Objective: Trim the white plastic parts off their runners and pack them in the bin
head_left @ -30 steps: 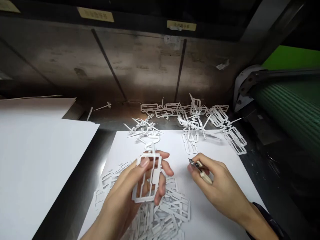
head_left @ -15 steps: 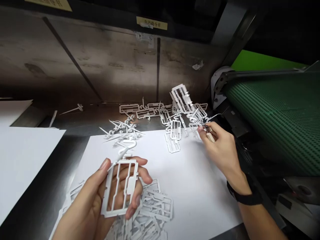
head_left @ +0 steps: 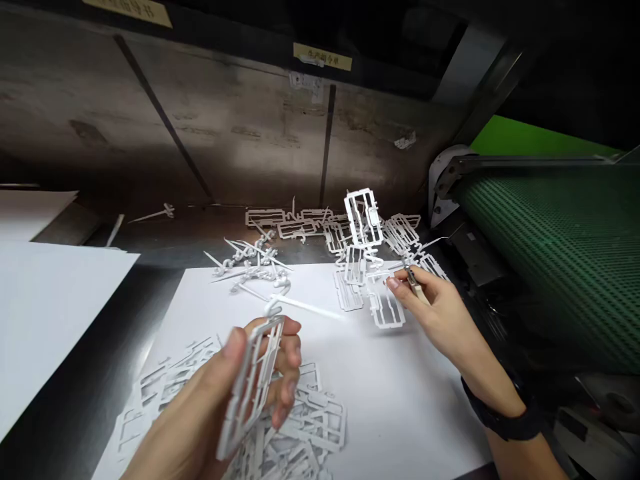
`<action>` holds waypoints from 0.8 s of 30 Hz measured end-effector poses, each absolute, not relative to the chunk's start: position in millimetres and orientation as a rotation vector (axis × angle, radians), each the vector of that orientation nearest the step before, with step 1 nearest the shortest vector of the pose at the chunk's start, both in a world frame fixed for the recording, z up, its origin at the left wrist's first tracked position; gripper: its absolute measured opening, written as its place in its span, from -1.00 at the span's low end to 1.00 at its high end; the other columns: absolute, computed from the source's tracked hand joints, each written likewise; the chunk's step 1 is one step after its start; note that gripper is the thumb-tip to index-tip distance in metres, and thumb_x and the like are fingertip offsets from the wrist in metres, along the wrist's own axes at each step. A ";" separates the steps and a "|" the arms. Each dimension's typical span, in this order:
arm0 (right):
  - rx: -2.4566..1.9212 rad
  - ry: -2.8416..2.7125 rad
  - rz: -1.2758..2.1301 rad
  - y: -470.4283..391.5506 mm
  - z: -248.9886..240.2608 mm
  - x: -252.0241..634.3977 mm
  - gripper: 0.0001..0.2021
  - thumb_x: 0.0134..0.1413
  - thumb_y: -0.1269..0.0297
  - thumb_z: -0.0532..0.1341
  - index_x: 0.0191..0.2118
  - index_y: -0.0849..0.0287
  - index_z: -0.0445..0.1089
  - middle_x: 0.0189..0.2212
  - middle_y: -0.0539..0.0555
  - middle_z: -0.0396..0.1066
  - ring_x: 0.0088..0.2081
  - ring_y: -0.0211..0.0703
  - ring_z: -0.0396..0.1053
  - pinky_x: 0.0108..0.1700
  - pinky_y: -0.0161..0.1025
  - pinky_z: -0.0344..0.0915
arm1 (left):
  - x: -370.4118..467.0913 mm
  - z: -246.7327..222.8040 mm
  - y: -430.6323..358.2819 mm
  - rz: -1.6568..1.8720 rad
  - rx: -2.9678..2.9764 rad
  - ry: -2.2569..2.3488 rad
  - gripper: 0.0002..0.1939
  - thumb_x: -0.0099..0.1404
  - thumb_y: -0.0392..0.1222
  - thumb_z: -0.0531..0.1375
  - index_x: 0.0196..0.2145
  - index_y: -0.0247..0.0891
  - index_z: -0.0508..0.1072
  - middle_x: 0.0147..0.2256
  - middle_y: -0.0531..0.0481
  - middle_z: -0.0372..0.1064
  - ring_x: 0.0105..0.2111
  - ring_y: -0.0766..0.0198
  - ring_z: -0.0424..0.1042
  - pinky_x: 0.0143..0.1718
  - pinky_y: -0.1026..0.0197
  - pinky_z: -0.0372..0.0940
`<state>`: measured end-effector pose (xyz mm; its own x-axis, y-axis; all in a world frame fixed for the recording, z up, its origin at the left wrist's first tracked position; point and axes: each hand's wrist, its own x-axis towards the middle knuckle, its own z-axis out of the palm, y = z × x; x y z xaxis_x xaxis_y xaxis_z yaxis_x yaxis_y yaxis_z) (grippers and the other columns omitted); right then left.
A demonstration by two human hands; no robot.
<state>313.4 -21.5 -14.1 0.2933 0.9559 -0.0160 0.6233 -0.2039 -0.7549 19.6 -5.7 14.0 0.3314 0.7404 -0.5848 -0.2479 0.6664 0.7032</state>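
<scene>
My left hand (head_left: 220, 387) is closed round a white plastic frame (head_left: 250, 380), a thin rectangle with inner bars, now tilted nearly edge-on. A curved runner with a long straight sprue (head_left: 310, 307) sticks out from its top. My right hand (head_left: 440, 307) is closed round a small hand tool (head_left: 416, 285) with a metal tip and cream handle, probably nippers. Beside its fingertips hangs a white frame (head_left: 386, 303), and another frame (head_left: 364, 217) stands up behind; they seem joined by a runner. Whether my fingers pinch that runner is unclear.
Cut frames (head_left: 315, 420) lie heaped beneath my left hand on white paper (head_left: 400, 400). Loose sprues (head_left: 255, 260) are piled beyond it, with more moulded frames (head_left: 300, 223) along the metal back wall. A green conveyor belt (head_left: 560, 227) runs at right; white sheets (head_left: 55, 313) lie left.
My left hand has turned the frame from face-on to nearly edge-on, its sprue swinging right. Near my right hand, one frame has come down over the paper and the upper one faces me more.
</scene>
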 end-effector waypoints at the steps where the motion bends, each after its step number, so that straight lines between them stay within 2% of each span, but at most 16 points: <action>1: -1.989 -1.443 0.604 -20.7 -18.3 313.3 -0.63 0.47 -0.11 0.21 -0.24 0.08 0.41 -0.43 -0.05 0.28 -0.38 -0.12 0.25 -0.29 -0.20 0.17 | 20.6 14.4 -7.4 0.663 0.598 1.068 -0.51 0.30 0.33 0.44 -0.12 -0.12 0.57 -0.30 0.01 0.49 -0.47 0.28 0.29 -0.46 0.27 0.31; 3: -2.075 -1.468 0.524 -20.1 -25.8 313.3 -0.68 0.43 -0.04 0.23 -0.27 0.08 0.40 -0.48 -0.04 0.26 -0.41 -0.10 0.22 -0.29 -0.16 0.08 | 21.6 15.8 -10.6 0.589 0.779 1.148 -0.52 0.25 0.28 0.51 -0.20 -0.11 0.49 -0.40 0.08 0.42 -0.47 0.28 0.27 -0.46 0.30 0.24; 6: -2.183 -1.506 0.424 -21.6 -31.3 313.9 -0.77 0.37 0.05 0.25 -0.23 0.08 0.44 -0.45 0.02 0.34 -0.39 -0.03 0.25 -0.26 -0.11 0.02 | 21.8 20.1 -13.4 0.550 1.044 1.249 -0.54 0.29 0.24 0.49 -0.21 -0.11 0.45 -0.42 0.11 0.44 -0.36 0.23 0.36 -0.29 0.28 0.26; 10: -2.267 -1.494 0.254 -26.5 -26.0 312.5 -0.71 0.36 -0.02 0.25 -0.03 0.07 0.51 -0.33 0.11 0.51 -0.27 0.12 0.44 -0.21 -0.08 0.15 | 20.3 24.0 -14.7 0.534 1.091 1.190 -0.61 0.37 0.20 0.46 -0.23 -0.12 0.49 -0.33 0.12 0.47 -0.25 0.21 0.41 -0.08 0.23 0.25; 13: -2.140 -1.336 0.328 -33.1 -16.7 306.7 -0.61 0.30 -0.09 0.35 0.08 0.01 0.50 -0.21 0.08 0.56 -0.21 0.09 0.49 -0.16 -0.10 0.26 | 17.1 20.2 -15.6 0.543 0.860 1.031 -0.60 0.49 0.28 0.34 -0.13 -0.13 0.55 -0.20 0.04 0.53 -0.19 0.20 0.44 -0.04 0.21 0.28; 15: -1.995 -1.337 0.492 -38.2 -11.8 301.9 -0.67 0.35 -0.11 0.35 0.02 -0.01 0.51 -0.17 0.04 0.55 -0.19 0.03 0.48 -0.14 -0.13 0.30 | 14.5 15.5 -15.1 0.555 0.638 0.845 -0.46 0.53 0.38 0.20 -0.01 -0.17 0.58 -0.13 -0.06 0.54 -0.17 0.15 0.47 -0.06 0.17 0.34; 18: -1.800 -1.393 0.733 -44.2 -8.5 296.4 -0.70 0.48 -0.10 0.27 -0.16 0.00 0.50 -0.22 0.01 0.49 -0.15 -0.01 0.44 -0.09 -0.15 0.30 | 11.3 10.0 -12.5 0.553 0.455 0.656 -0.28 0.51 0.48 0.13 0.05 -0.29 0.59 -0.16 -0.16 0.53 -0.20 0.09 0.51 -0.06 0.11 0.39; 22: -1.705 -1.430 0.914 -45.5 -6.6 292.1 -0.61 0.54 -0.13 0.21 -0.27 0.02 0.46 -0.28 0.02 0.42 -0.16 0.00 0.37 -0.05 -0.11 0.25 | 9.7 9.2 -9.1 0.542 0.395 0.680 -0.20 0.55 0.50 0.03 0.08 -0.35 0.60 -0.12 -0.20 0.52 -0.15 0.09 0.50 -0.01 0.11 0.37; 24: -1.710 -1.411 0.964 -44.4 -5.4 290.5 -0.57 0.53 -0.17 0.20 -0.30 0.02 0.41 -0.31 0.02 0.35 -0.23 0.00 0.31 -0.09 -0.09 0.24 | 10.3 9.3 -8.0 0.543 0.391 0.692 -0.18 0.56 0.49 0.00 0.09 -0.37 0.60 -0.10 -0.21 0.52 -0.12 0.09 0.48 0.01 0.11 0.37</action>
